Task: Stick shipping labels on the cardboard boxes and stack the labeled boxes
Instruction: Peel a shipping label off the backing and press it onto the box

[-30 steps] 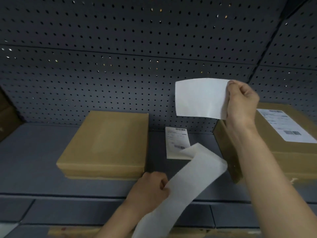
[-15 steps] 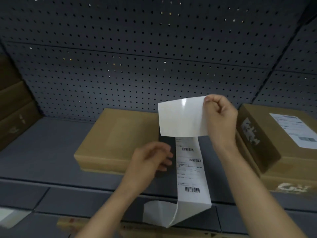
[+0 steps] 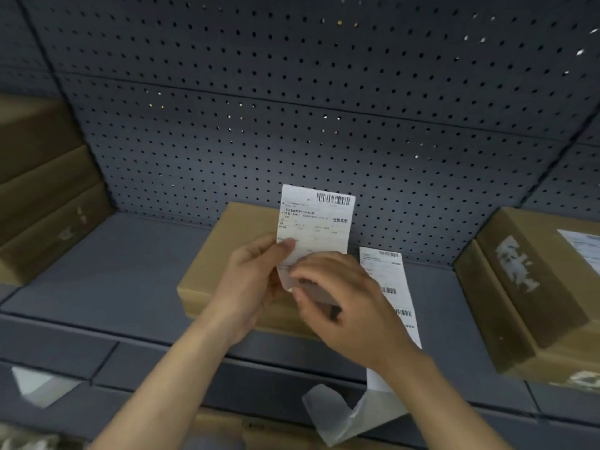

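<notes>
- Nearest: loose curl of backing liner (image 3: 350, 414) hanging off shelf front edge (image 3: 130, 368), trailing from label strip (image 3: 394, 297) lying flat on shelf, printed side up, between the middle box and the right-hand box.
- Both forearms reaching up from bottom of frame, converging mid-frame, wrists roughly level.
- Right hand (image 3: 344, 303) back-of-hand to camera, fingers curled down over lower part of shipping label (image 3: 316, 222); pinching or only bracing: cannot tell, fingertips hidden behind own hand.
- Left hand (image 3: 253, 277) pinching label's left edge, thumb (image 3: 285, 245) on printed face, other fingers behind; narrow grip, holding the label.
- Label held upright in air, barcode at top, print facing camera, in front of and above unlabeled cardboard box (image 3: 233, 254); not touching box top as far as visible.
- Step judged: label freed from strip, being oriented for sticking on the middle box; roughly mid-task.
- Next move likely needs: tip label flat, sticky side down, square to box top, lay one edge first, smooth across to avoid wrinkles.
- Right: labeled box (image 3: 552, 287) on top of another box, label (image 3: 581, 241) on top face.
- Far left: stack of brown boxes (image 3: 39, 196), labels not visible.
- Behind: pegboard wall (image 3: 292, 108).
</notes>
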A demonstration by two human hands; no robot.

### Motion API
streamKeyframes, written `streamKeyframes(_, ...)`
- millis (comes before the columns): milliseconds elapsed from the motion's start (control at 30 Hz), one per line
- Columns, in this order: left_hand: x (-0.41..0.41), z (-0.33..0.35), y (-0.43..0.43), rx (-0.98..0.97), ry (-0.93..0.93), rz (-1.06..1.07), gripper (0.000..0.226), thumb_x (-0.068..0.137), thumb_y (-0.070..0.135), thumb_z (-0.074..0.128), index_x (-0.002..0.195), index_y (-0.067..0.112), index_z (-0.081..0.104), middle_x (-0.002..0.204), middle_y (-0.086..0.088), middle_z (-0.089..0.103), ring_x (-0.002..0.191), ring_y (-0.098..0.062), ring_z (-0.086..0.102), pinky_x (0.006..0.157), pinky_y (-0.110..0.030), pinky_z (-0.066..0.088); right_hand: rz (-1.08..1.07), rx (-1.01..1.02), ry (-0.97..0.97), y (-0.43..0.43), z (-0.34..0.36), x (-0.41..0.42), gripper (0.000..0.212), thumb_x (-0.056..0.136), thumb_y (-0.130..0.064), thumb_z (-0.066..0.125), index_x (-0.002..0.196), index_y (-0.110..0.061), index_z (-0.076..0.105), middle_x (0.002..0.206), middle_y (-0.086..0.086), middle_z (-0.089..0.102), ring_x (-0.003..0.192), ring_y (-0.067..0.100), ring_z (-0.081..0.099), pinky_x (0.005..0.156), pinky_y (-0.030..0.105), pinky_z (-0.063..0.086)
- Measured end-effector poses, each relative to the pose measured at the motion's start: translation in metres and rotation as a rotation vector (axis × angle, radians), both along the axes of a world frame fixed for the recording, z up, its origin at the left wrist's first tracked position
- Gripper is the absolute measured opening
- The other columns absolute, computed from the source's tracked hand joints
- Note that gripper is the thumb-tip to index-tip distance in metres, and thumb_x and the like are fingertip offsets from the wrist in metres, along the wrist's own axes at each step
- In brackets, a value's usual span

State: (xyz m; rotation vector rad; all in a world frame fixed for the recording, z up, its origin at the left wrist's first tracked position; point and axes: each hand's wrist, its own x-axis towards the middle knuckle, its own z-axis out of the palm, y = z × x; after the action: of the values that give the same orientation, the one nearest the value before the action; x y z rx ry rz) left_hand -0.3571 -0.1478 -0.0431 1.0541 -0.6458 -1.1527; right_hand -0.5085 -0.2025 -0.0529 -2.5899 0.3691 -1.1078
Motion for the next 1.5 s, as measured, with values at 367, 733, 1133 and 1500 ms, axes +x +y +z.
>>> streamKeyframes(367, 0.053, -0.01, 0.007, 0.061, -0.058, 0.124, 0.023, 0.1, 0.016, 0.051, 0.108, 0.009, 0.071, 0.107, -0.015, 0.074, 0.1, -0.036, 0.07, 0.091, -0.054, 0.054, -0.243, 0.17, -0.178, 0.003, -0.009, 0.033, 0.017, 0.091, -0.029, 0.062, 0.097, -0.015, 0.069, 0.095, -0.009, 0.066, 0.09, 0.002, 0.06, 0.078, 0.017, 0.048)
streamKeyframes(733, 0.092, -0.016, 0.007, 0.082, -0.133, 0.012, 0.023, 0.1, 0.015, 0.051, 0.106, 0.017, 0.073, 0.109, -0.008, 0.075, 0.102, -0.031, 0.071, 0.092, -0.063, 0.05, -0.299, 0.937, -0.209, -0.021, -0.013, 0.07, 0.011, 0.088, -0.023, 0.071, 0.092, -0.014, 0.075, 0.093, 0.005, 0.076, 0.095, 0.032, 0.068, 0.091, 0.045, 0.054)
streamKeyframes(1133, 0.107, -0.013, -0.009, 0.033, -0.721, -0.081, 0.029, 0.095, 0.005, 0.059, 0.105, 0.03, 0.071, 0.102, 0.021, 0.074, 0.097, 0.001, 0.069, 0.079, -0.012, 0.052, -0.245, 1.033, -0.166, -0.05, -0.018, 0.067, 0.011, 0.092, -0.021, 0.067, 0.094, -0.013, 0.074, 0.093, -0.001, 0.077, 0.093, 0.019, 0.071, 0.083, 0.034, 0.057)
streamKeyframes(1500, 0.126, -0.026, -0.035, 0.144, -0.719, -0.008, 0.061, 0.083, 0.007, 0.075, 0.139, 0.014, 0.051, 0.085, -0.001, 0.078, 0.075, -0.014, 0.071, 0.086, -0.029, 0.055, -0.226, 1.262, -0.115, -0.078, -0.033, 0.066, 0.017, 0.088, -0.019, 0.073, 0.101, -0.007, 0.07, 0.098, 0.001, 0.077, 0.099, 0.021, 0.071, 0.076, 0.034, 0.057)
